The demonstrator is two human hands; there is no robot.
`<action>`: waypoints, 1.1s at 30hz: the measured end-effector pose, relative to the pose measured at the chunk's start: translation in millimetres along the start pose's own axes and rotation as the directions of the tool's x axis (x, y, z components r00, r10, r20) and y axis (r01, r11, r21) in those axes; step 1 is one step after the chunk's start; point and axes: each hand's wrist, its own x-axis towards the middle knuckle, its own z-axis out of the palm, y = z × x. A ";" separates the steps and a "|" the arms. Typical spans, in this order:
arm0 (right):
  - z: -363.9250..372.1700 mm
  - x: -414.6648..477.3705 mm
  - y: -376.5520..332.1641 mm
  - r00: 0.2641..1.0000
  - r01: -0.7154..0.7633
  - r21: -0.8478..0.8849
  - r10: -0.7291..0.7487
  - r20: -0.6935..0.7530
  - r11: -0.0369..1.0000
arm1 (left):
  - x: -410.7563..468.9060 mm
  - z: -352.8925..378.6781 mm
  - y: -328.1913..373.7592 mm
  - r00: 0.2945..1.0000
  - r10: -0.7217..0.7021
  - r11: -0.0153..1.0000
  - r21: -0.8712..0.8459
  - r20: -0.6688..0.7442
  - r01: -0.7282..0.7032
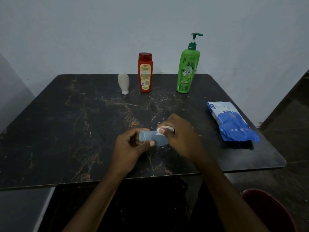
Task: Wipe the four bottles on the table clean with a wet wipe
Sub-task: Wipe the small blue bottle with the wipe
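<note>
A small pale blue bottle (154, 139) lies on its side just above the table's near middle. My left hand (130, 148) grips its cap end with thumb and fingers. My right hand (180, 136) pinches a crumpled white wet wipe (163, 130) against the bottle's upper side. At the back of the table stand a small white bottle (123, 82) on its cap, a red bottle (145, 72) and a tall green pump bottle (188, 69).
A blue and white wet wipe pack (231, 122) lies on the right side of the dark marble table (66, 123). A grey wall is close behind the bottles. A red seat (270, 210) shows at the lower right, below the table's edge.
</note>
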 end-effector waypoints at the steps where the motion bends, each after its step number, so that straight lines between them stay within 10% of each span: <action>1: 2.6 -0.5 -3.7 1.000 0.025 -0.012 -0.025 -0.002 1.000 | -0.6 -0.1 0.0 1.000 0.001 1.000 -0.011 -0.001 -0.001; 9: 22.7 -17.4 -6.3 0.989 -0.121 0.454 0.148 -0.024 0.883 | 4.7 0.4 -3.0 0.998 -0.010 0.997 -0.073 -0.062 0.006; 16: 43.2 -35.8 -2.1 0.966 -0.145 0.624 0.247 -0.079 0.768 | 16.6 0.9 -4.9 0.982 0.162 0.908 0.374 0.101 -0.188; 21: 26.0 -39.6 21.9 0.940 -0.131 0.525 0.273 -0.203 0.841 | 33.4 -1.2 -5.4 0.955 0.091 0.786 0.568 0.283 -0.244; 33: 29.6 -11.8 23.5 0.931 0.220 -0.153 -0.254 -0.262 0.964 | 53.0 -10.8 -19.0 0.908 0.048 0.759 0.576 0.415 -0.303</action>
